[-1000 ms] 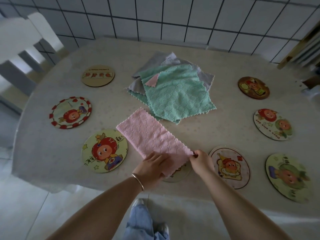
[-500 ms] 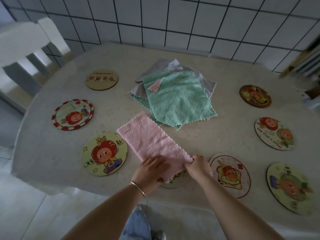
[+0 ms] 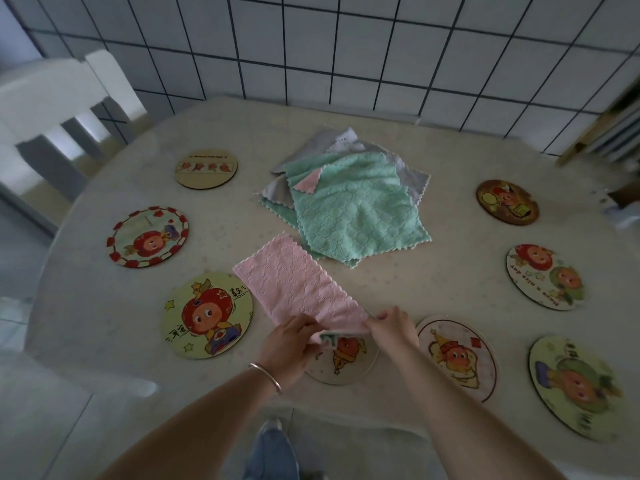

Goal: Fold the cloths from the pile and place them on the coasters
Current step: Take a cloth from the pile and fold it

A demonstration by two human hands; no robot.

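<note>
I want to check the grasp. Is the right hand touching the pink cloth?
Touching. The head view shows the right hand pinching the near corner of the pink cloth, its fingers closed on the edge with no gap.

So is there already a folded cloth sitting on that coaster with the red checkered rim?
No, the red-rimmed coaster is bare, its whole picture showing.

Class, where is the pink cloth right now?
Head view, near table edge: pink cloth lies between green cloth pile and both hands, left hand, right hand, gripping its near end.

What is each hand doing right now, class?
Left hand: closed, gripping the pink cloth at its near end.
Right hand: closed, pinching the same cloth's near edge.
</note>
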